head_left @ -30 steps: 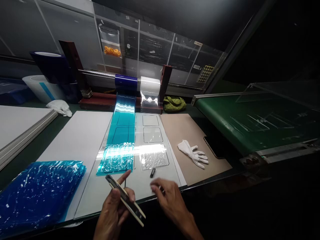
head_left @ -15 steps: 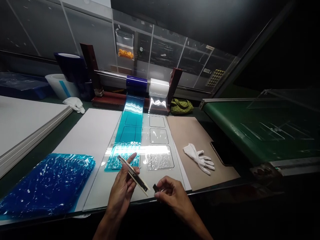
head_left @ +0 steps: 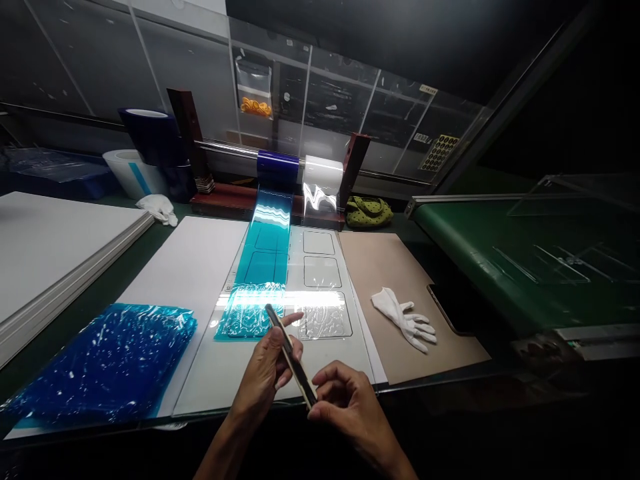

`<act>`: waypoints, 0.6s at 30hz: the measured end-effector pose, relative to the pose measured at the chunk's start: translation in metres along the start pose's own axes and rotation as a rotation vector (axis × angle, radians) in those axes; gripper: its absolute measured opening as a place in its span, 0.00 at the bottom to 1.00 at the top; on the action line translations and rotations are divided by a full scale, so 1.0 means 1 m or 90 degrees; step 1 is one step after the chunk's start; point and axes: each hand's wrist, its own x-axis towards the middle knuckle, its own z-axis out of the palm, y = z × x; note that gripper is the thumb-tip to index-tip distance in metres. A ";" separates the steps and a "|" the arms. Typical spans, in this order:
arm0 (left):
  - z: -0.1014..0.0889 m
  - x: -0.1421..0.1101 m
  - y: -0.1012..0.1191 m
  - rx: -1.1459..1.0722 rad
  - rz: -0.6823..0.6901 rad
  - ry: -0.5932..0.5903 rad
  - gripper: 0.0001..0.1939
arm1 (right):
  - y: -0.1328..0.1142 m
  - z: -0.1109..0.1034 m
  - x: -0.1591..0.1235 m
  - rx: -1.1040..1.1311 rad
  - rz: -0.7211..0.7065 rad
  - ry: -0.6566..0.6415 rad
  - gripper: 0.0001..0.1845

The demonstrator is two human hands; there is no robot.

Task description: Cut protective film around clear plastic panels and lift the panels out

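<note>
From the head camera, the left hand [head_left: 263, 373] sits near the front edge of the bench [head_left: 95, 300], its grip closed around the body of a snap-off utility knife [head_left: 290, 357]. The knife stands tilted, its upper end above the blue film strip [head_left: 263, 267] and its lower end by the right hand [head_left: 350, 407]. The curled fingers [head_left: 333, 393] of the right hand are just at that lower end, but whether they pinch anything cannot be told.

Beneath both hands lies a pale sheet [head_left: 215, 377] marked with rounded rectangle outlines. The blue strip and a clear film strip [head_left: 320, 267] run side by side down onto it, each ending in a crinkled sheet. They come from a blue roll [head_left: 277, 170] and a clear roll [head_left: 323, 175] on a steel rod [head_left: 225, 148] between dark red uprights [head_left: 357, 167].

A crumpled blue film pile [head_left: 110, 360] lies at the left, beside a white board [head_left: 185, 267]. On a tan sheet [head_left: 380, 287] to the right lies a white glove [head_left: 405, 320], with a phone [head_left: 445, 308] at that sheet's right edge. A green conveyor [head_left: 500, 260] runs along the right side.
</note>
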 end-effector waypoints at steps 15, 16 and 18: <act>-0.018 -0.041 0.052 -0.122 0.074 0.146 0.26 | -0.032 0.030 0.048 -0.222 -0.325 -0.324 0.42; -0.029 -0.044 0.065 -0.138 0.109 0.199 0.26 | -0.051 0.040 0.065 -0.255 -0.336 -0.410 0.42; -0.056 -0.051 0.089 -0.211 0.169 0.302 0.22 | -0.088 0.068 0.112 -0.399 -0.343 -0.460 0.31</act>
